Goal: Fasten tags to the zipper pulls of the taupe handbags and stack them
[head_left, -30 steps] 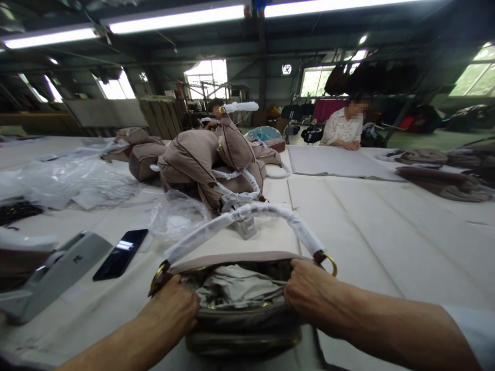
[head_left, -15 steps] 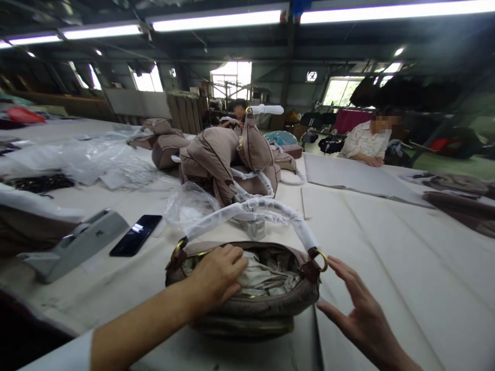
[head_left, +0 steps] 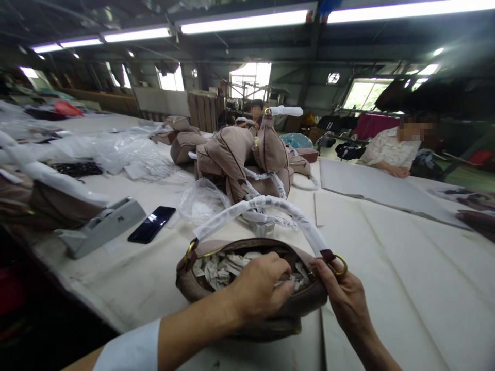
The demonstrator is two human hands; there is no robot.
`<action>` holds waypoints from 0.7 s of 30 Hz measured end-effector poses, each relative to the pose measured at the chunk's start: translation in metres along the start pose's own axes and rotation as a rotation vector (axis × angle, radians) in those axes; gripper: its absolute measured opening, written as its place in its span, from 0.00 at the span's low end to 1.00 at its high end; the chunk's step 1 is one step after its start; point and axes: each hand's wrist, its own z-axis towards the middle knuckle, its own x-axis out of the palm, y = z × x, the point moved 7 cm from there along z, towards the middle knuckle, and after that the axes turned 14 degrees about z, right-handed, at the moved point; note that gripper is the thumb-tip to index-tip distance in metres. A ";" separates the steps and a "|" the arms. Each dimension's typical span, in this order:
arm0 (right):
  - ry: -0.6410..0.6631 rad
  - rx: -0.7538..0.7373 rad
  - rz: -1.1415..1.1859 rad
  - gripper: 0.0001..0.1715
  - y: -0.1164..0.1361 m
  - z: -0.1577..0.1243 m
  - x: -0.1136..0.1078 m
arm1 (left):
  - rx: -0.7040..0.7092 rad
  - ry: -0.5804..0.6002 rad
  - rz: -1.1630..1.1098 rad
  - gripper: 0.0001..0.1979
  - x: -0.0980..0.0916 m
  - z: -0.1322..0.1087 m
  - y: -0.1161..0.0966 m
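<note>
A taupe handbag (head_left: 247, 309) stands on the table in front of me, its zipped top open. Crumpled pale paper (head_left: 220, 269) fills the inside. The handle (head_left: 284, 205), wrapped in white film, arches above it and joins gold rings at both ends. Over the opening, toward its right side, is my left hand (head_left: 257, 286) with curled fingers; their tips are partly hidden, so what they hold cannot be made out. At the bag's right end, my right hand (head_left: 342, 288) grips the edge just below the gold ring (head_left: 340, 265), thumb on top.
Behind the bag lies a heap of similar taupe bags (head_left: 228, 154) with clear plastic (head_left: 203, 201) beside it. A phone (head_left: 151, 224) and a grey tape dispenser (head_left: 104, 226) lie to the left. Across the table a person (head_left: 390, 147) sits by a grey sheet (head_left: 371, 188).
My left hand has moved right across the opening. My right hand, open and apart before, has closed on the bag's right end. The view has shifted left.
</note>
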 end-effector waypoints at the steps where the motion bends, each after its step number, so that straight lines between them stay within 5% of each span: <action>1: -0.034 0.046 0.096 0.22 -0.008 -0.003 -0.002 | -0.045 0.010 -0.138 0.09 0.006 0.003 -0.004; 7: -0.175 0.091 0.236 0.23 -0.019 -0.018 -0.008 | -0.218 -0.092 -0.567 0.05 0.040 0.014 -0.015; 11: -0.187 -0.093 0.061 0.19 0.006 -0.021 -0.006 | -0.226 -0.151 -0.651 0.08 0.040 0.010 -0.017; 15: -0.089 -0.346 -0.079 0.13 0.034 -0.023 0.002 | -0.256 0.020 -0.860 0.08 0.043 0.009 -0.015; 18: -0.087 -0.278 -0.026 0.16 0.028 -0.022 0.003 | -0.417 0.247 -1.179 0.07 0.057 0.006 -0.010; 21: -0.152 -0.152 0.086 0.19 0.012 -0.024 0.001 | -0.527 0.291 -1.334 0.06 0.066 0.004 -0.007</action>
